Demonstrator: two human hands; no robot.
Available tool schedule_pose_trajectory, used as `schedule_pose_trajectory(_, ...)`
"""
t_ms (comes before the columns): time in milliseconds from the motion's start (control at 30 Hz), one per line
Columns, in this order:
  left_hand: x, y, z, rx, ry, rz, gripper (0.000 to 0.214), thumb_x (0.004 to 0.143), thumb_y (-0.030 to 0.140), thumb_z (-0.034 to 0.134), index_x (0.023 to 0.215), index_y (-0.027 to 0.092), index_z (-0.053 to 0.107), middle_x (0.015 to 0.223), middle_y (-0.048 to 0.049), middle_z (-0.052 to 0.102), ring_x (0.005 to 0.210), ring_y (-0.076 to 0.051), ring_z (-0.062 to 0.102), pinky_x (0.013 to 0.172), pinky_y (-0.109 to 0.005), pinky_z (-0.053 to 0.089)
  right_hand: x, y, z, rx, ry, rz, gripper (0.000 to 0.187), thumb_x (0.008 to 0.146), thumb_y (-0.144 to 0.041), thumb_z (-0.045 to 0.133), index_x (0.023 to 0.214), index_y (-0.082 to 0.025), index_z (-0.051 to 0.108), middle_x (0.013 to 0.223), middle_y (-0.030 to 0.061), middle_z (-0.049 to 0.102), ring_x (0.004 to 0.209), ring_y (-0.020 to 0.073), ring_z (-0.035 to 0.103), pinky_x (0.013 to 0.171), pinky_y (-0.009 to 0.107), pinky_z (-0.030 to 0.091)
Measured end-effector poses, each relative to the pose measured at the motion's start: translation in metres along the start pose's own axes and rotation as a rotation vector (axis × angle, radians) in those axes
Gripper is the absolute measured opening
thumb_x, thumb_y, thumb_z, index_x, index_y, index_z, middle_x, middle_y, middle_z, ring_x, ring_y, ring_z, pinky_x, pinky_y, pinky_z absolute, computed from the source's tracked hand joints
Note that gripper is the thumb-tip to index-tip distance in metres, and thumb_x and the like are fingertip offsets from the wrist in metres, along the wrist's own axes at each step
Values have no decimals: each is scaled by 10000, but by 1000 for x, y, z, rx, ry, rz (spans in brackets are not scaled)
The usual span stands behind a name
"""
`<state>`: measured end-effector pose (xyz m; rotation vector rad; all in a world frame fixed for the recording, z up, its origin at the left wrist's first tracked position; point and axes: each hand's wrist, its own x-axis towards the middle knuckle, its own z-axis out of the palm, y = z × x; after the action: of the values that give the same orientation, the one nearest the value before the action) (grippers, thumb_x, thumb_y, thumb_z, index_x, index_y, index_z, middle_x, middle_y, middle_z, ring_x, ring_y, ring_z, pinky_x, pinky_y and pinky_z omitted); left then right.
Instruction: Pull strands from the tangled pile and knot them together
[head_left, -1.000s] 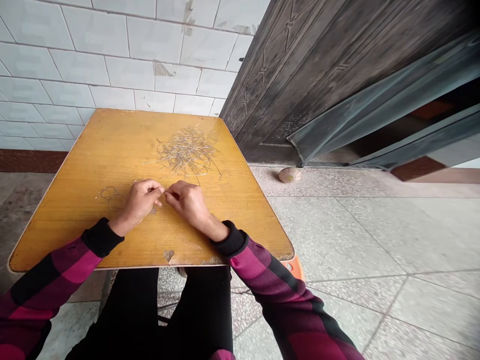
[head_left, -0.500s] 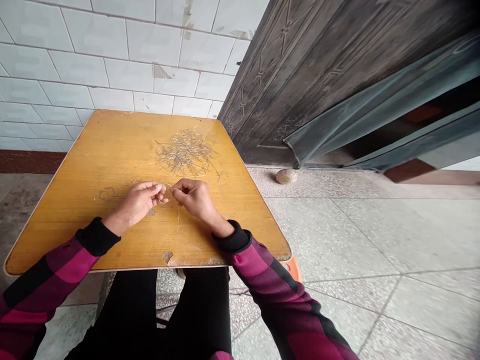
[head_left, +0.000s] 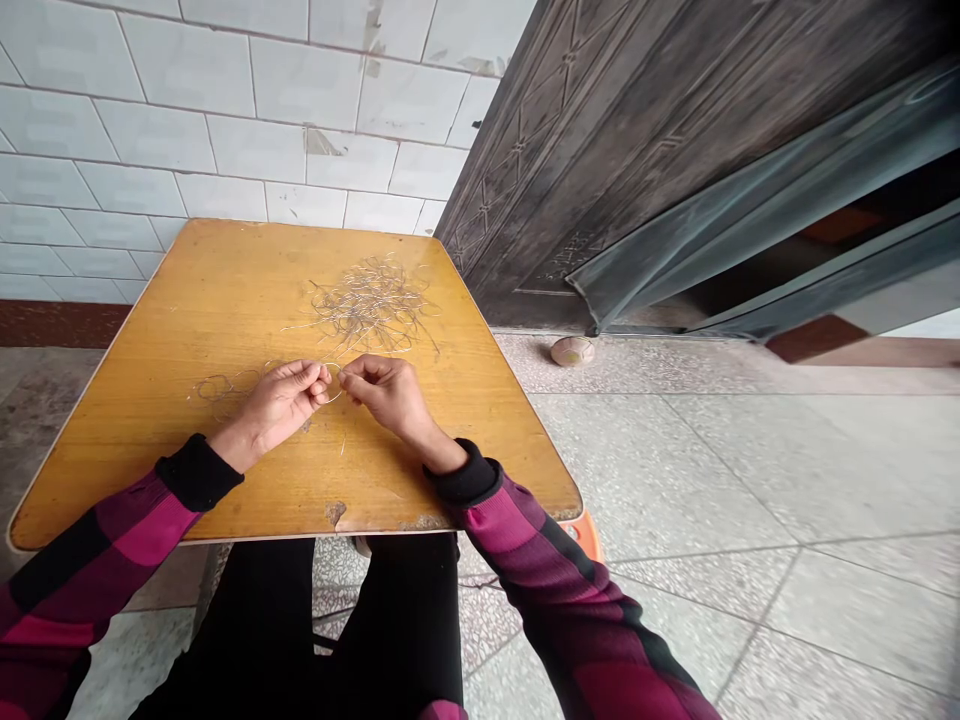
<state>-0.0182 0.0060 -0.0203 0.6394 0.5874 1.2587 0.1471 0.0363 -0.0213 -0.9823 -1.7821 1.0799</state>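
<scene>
Wire loop [head_left: 334,400], pinched both sides!
Left hand [head_left: 283,398] grips it, fingertips together; right hand [head_left: 388,392] likewise, opposite; tangled wires [head_left: 373,305] lie beyond on the table [head_left: 240,265].

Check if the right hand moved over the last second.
Yes: the right hand has shifted slightly rightward, judged against the chipped patch on the table.

Hands [head_left: 386,393] drawn slightly apart, wire loop [head_left: 334,400] now showing between them
</scene>
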Motion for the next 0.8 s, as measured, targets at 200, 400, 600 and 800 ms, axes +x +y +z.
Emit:
schedule_pose_trajectory(200,0,1,-1,18,11,-33,120,761,126,704,664,98,639,722,-13,588,573,-36,489,546,-161,417,-3,-7,0,90,-27,42,224,785,-361,615,692,-160,587,552,-33,570,453,59,499,458,189,400)
schedule_pose_trajectory(400,3,0,-5,-17,-21,-36,99,741,137,729,695,104,647,763,-20,607,542,-20,461,488,-146,376,-4,-15,3,281,-24,113,301,711,-438,705,688,-161,589,550,-45,567,435,48,492,444,184,428)
schedule_pose_trajectory(600,4,1,-6,-20,8,-13,102,718,162,744,709,104,661,747,-18,614,622,-48,534,569,-155,434,0,-9,5,391,-8,149,317,661,-429,751,697,-153,600,558,-47,574,435,50,503,439,184,449)
schedule_pose_trajectory(800,-6,0,0,298,21,-14,163,737,261,733,832,139,682,878,-40,661,840,-128,603,783,-261,460,1,-10,-1,270,21,100,260,727,-391,691,707,-151,596,542,-41,578,450,62,530,464,195,465)
